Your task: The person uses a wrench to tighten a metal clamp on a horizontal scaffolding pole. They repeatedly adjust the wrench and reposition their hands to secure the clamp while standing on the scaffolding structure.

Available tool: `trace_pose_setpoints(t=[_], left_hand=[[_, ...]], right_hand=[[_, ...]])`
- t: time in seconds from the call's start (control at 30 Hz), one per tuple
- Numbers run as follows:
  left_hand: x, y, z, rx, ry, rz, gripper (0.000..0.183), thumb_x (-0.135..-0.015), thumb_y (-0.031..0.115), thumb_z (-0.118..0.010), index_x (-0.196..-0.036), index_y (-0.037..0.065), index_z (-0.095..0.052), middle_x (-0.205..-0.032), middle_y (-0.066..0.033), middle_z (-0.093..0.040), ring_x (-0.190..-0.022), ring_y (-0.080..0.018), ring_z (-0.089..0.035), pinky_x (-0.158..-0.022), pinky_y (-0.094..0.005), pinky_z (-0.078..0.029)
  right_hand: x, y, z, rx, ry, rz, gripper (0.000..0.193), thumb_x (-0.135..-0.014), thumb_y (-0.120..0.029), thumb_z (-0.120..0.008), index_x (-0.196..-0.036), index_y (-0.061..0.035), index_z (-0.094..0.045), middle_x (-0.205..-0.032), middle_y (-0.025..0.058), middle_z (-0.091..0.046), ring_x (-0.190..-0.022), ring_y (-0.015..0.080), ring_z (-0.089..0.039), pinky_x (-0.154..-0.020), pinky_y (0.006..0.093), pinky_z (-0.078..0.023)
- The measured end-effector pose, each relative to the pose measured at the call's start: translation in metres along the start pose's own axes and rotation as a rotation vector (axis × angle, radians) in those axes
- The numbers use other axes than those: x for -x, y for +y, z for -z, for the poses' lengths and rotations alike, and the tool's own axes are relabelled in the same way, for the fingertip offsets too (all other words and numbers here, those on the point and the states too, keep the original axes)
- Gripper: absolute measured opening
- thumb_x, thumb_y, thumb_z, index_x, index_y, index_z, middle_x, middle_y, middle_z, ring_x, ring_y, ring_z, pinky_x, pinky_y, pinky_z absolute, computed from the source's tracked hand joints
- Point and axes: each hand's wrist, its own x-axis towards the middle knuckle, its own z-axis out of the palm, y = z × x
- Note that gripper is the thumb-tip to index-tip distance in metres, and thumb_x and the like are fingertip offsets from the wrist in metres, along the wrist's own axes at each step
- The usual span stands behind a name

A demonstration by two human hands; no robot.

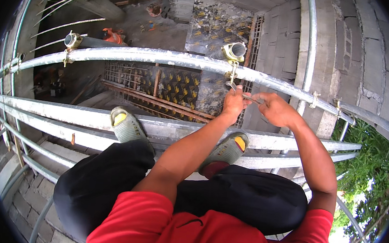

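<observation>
My left hand [234, 102] is closed around the head end of a metal wrench, just below the hanging bolt of a brass-coloured scaffold clamp [233, 51]. To its right, my right hand [277, 110] has its fingers curled on the handle of the wrench [252, 99]. The wrench's tip meets the lower end of the bolt; its exact seating is too small to tell. That clamp sits on a long galvanized scaffold tube [163, 57] running across in front of me, and an open tube end shows in it.
I squat on metal planks [176, 128], feet in grey-green shoes. Beyond their edge is a deep drop to formwork panels [172, 89] and rebar. A second clamp [72, 40] is at the left. A person in orange [114, 36] is below. An upright tube [311, 44] stands right.
</observation>
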Motion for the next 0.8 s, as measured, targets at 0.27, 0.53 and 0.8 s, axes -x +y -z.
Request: trace_pose_setpoints(t=[0.27, 0.53, 0.8], left_hand=[[0.010, 0.030, -0.019, 0.004, 0.023, -0.043, 0.041, -0.102, 0.035, -0.047, -0.132, 0.007, -0.042, -0.100, -0.0040, -0.066, -0.083, -0.0169, -0.064, -0.075, -0.0349, -0.050], [0.005, 0.037, -0.010, 0.069, -0.176, 0.102, 0.051, -0.098, 0.022, -0.051, -0.138, 0.008, -0.024, -0.103, -0.0100, -0.062, -0.087, -0.0228, -0.068, -0.078, -0.0401, -0.054], [-0.013, 0.024, -0.011, 0.006, -0.279, 0.110, 0.040, -0.103, 0.034, -0.049, -0.126, 0.006, -0.032, -0.099, -0.0096, -0.062, -0.086, -0.0226, -0.071, -0.075, -0.0376, -0.054]], right_hand=[[0.005, -0.021, -0.002, -0.439, 0.062, -0.233, 0.039, -0.089, -0.005, -0.051, -0.127, -0.0008, -0.061, -0.072, 0.0070, -0.056, -0.053, 0.0135, -0.050, -0.048, 0.0312, -0.042], [0.000, -0.029, 0.007, -0.520, 0.158, -0.374, 0.041, -0.086, -0.007, -0.059, -0.126, 0.0019, -0.058, -0.068, 0.0007, -0.050, -0.049, 0.0093, -0.043, -0.043, 0.0272, -0.037], [-0.006, -0.029, 0.004, 0.582, 0.181, -0.274, 0.032, -0.096, -0.027, -0.057, -0.119, -0.0055, -0.063, -0.095, 0.0188, -0.070, -0.091, 0.0332, -0.068, -0.078, 0.0431, -0.052]])
